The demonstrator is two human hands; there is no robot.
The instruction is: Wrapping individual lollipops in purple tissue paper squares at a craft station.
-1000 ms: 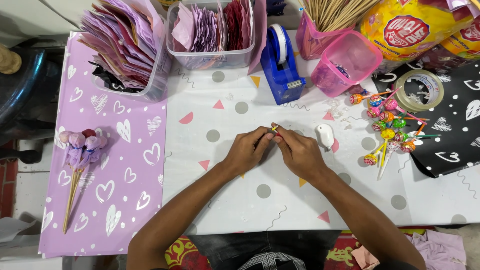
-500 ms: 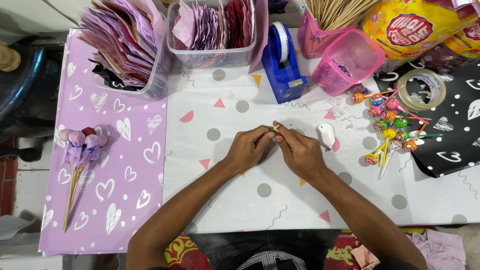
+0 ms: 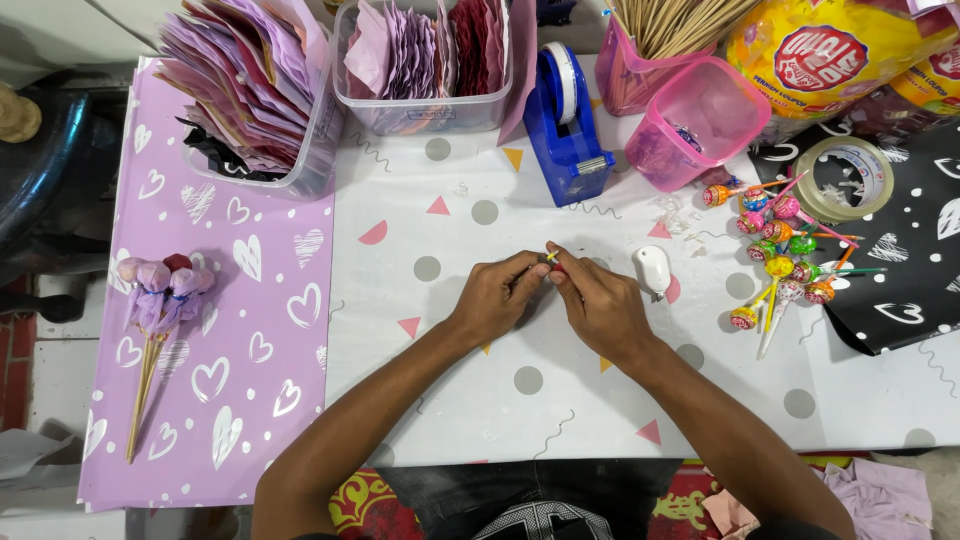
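Observation:
My left hand point(image 3: 497, 296) and my right hand point(image 3: 600, 303) meet at the middle of the white patterned table point(image 3: 520, 400). Together they pinch a small lollipop point(image 3: 553, 260) with a yellow stick end; most of it is hidden by my fingers. A small white tool point(image 3: 652, 268) lies just right of my right hand. Further right lies a heap of several wrapped lollipops point(image 3: 780, 250). A bunch of purple-wrapped sticks point(image 3: 160, 300) lies on the purple heart paper point(image 3: 220, 400) at the left.
At the back stand a clear tub of purple paper sheets point(image 3: 250, 90), a second tub of pink sheets point(image 3: 425, 60), a blue tape dispenser point(image 3: 567, 125), pink cups point(image 3: 690, 120), wooden skewers point(image 3: 670, 20), a yellow candy bag point(image 3: 830, 50). A tape roll point(image 3: 850, 180) rests on black heart paper point(image 3: 910, 260).
My hands stay together at the same spot; the fingers shift slightly around the lollipop. Nothing else has moved.

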